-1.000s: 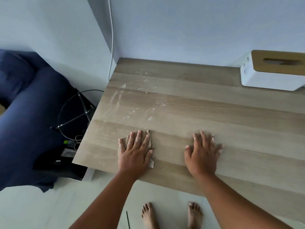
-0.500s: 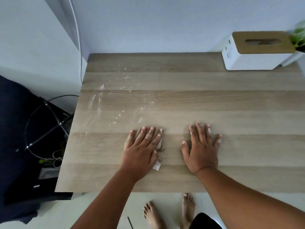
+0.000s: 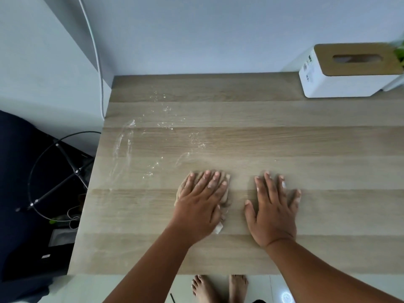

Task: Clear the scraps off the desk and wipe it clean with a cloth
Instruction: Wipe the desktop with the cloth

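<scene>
On the light wooden desk (image 3: 284, 138), my left hand (image 3: 201, 204) lies flat, fingers spread, pressing down a small beige cloth (image 3: 226, 194). Only the cloth's edges and a white tag show around the hand. My right hand (image 3: 273, 211) rests flat and open on the bare wood just to the right, holding nothing. White powdery smears and crumbs (image 3: 157, 154) streak the desk's left half, beyond the left hand's fingertips.
A white tissue box with a wooden lid (image 3: 345, 77) stands at the back right, with green leaves (image 3: 400, 51) beside it. A white cable (image 3: 98, 73) runs down the wall corner. A dark ring stand and wires (image 3: 61, 171) sit left of the desk. My bare feet (image 3: 218, 287) are below the front edge.
My left hand has slid the cloth a little to the right, closer to the right hand. The view has swung right, showing more of the tissue box.
</scene>
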Demonstrator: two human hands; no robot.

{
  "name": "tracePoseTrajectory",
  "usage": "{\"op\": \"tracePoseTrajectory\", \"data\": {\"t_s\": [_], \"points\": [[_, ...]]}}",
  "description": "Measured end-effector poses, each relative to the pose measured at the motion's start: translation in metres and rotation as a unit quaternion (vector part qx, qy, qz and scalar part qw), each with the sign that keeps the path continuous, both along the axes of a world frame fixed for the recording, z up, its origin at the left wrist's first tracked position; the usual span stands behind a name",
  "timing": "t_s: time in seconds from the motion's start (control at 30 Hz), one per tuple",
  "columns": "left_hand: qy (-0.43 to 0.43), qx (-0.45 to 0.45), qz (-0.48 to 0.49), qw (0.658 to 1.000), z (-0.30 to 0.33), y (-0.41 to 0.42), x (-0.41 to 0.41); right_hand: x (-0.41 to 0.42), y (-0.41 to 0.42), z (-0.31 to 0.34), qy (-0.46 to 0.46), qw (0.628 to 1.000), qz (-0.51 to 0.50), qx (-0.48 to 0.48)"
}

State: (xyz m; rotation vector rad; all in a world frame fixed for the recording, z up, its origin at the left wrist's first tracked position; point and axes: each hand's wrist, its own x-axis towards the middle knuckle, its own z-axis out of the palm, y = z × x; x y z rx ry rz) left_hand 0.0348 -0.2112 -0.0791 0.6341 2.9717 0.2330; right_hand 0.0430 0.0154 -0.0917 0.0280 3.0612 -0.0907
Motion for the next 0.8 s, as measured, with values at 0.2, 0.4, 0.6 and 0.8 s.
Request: {"op": "tracePoseTrajectory", "data": {"t_s": [0.2, 0.4, 0.6, 0.8], "points": [[-0.03, -0.012, 0.231, 0.972, 0.002, -0.011, -0.021, 0.0, 0.001, -0.005, 0.021, 1.0, 0.004, -0.004], [-0.065, 0.002, 0.173, 0.983, 0.007, 0.019, -0.082, -0.001, 0.001, -0.005, 0.01, 1.0, 0.004, -0.009], [0.001, 0.039, 0.031, 0.999, 0.006, -0.01, -0.036, 0.001, 0.0, 0.002, -0.006, 1.0, 0.002, -0.006], [-0.047, 0.001, 0.22, 0.974, 0.006, -0.007, -0.095, 0.0, -0.001, 0.003, -0.001, 1.0, 0.003, -0.016]]}}
